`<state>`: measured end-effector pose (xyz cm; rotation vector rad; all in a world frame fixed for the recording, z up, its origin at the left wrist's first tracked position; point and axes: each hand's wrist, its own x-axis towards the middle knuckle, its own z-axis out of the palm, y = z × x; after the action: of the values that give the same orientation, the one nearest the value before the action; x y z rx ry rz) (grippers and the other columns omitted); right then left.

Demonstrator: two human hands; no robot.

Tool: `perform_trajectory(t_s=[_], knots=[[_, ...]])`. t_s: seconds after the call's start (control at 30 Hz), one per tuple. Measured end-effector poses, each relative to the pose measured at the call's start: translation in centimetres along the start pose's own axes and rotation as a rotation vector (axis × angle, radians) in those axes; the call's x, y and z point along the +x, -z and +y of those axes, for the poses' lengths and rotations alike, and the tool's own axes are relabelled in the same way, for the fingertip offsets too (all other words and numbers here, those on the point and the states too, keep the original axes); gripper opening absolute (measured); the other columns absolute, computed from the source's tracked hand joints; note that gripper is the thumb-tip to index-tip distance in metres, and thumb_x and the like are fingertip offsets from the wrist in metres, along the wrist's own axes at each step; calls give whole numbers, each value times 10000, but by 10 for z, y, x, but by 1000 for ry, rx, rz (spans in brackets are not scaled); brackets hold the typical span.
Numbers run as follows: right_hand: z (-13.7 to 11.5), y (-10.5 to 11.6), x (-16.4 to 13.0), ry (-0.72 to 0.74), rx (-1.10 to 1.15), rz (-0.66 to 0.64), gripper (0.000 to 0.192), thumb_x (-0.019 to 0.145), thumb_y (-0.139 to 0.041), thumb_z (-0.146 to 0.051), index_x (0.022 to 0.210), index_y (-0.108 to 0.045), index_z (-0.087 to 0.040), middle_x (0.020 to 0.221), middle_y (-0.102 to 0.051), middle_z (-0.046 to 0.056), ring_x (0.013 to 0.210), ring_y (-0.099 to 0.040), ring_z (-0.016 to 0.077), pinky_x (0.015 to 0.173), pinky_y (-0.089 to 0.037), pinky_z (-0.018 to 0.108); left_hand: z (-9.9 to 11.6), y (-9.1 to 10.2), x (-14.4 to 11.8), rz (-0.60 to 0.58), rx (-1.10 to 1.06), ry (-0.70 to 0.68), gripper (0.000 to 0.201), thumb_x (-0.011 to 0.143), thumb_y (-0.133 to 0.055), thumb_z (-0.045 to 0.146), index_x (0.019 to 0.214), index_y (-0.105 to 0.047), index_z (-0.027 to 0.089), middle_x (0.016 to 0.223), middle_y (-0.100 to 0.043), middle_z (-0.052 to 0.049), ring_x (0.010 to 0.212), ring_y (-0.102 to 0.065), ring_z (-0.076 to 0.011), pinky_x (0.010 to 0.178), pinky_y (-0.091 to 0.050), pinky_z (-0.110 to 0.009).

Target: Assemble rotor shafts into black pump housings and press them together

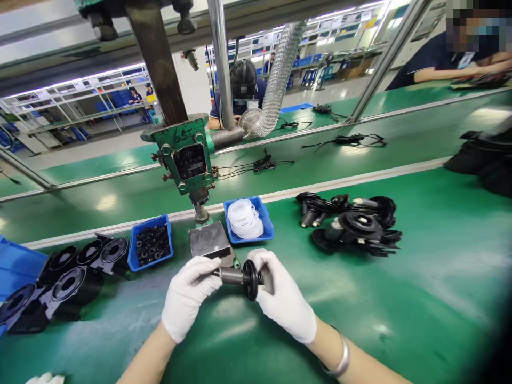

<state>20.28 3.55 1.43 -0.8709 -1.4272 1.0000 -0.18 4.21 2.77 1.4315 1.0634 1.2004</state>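
Both of my hands wear white gloves and hold one pump rotor level above the green bench, just in front of the press base. It has a grey cylinder and a black impeller disc. My left hand pinches the thin shaft end of the rotor. On the other side, my right hand has its thumb and fingers closed around the disc end; its fingertips partly hide the hub. More rotors of this sort lie piled to the right on the bench.
A green hand press stands ahead, above its metal block. Blue bins hold white rings and small black parts. Black housings stand at left. Past the ledge are cables, a ribbed duct and co-workers.
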Motion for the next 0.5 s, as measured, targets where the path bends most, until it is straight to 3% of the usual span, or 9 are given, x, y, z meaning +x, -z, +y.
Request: perform_trajectory(t_s=[0.13,0.2,0.33,0.5], knots=[[0,-4,-2,-18,38,1,231,734,-572,-140,858,-404,-238,851,-425,8,751,-431,183,707,-432,293,-1,-8,-4,-57,-225,139,423,870,-690,362,1271,-623,245,1160,-641,-105,685,-658,-142,632,-556,-266],[-1,-5,-3,-5,32,4,236,733,-583,-137,863,-413,-236,860,-429,11,756,-437,185,718,-436,297,3,-11,-5,-68,-321,198,537,894,-659,362,1390,-501,231,1136,-652,-130,623,-654,-140,608,-554,-284],[-3,-2,-2,6,55,43,228,751,-593,-155,861,-410,-236,855,-435,11,750,-449,185,712,-444,292,9,-13,-7,-147,-414,180,679,829,-737,299,1435,-435,245,1243,-617,-145,815,-686,-197,823,-556,-353],[-5,0,0,44,40,63,225,758,-591,-144,868,-418,-237,869,-444,12,764,-464,180,730,-449,287,5,-11,-9,-231,-372,101,708,853,-684,376,1475,-373,242,1396,-516,-163,1078,-634,-292,908,-532,-393]])
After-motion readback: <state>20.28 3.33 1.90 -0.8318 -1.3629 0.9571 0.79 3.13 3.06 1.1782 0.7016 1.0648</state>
